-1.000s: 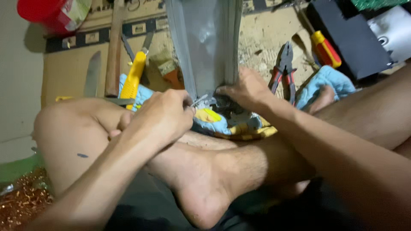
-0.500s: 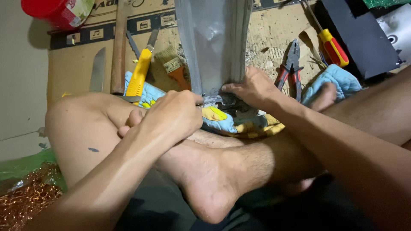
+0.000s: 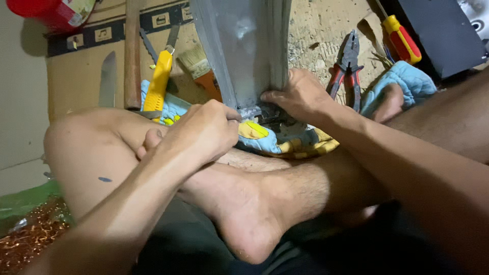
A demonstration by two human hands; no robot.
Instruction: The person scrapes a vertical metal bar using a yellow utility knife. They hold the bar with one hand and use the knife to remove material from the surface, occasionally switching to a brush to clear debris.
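A grey sheet-metal piece [image 3: 244,46] stands upright on the floor in front of my crossed legs. My right hand [image 3: 298,94] grips its lower right corner. My left hand [image 3: 201,132] is closed in a fist at its lower left corner, fingers curled around something small that I cannot make out. Under the metal's base lies a blue and yellow cloth [image 3: 277,140].
On the cardboard and floor behind lie a yellow-handled tool [image 3: 158,81], a paintbrush [image 3: 201,71], a wooden handle [image 3: 132,53], a knife blade [image 3: 108,79], red-handled pliers [image 3: 346,69], a red and yellow screwdriver [image 3: 400,35] and a red container [image 3: 48,12]. Copper wire scraps [image 3: 25,242] lie lower left.
The view has drifted, so everything sits a little lower and to the right in the frame. Both hands stay at the base of the metal piece with little visible movement.
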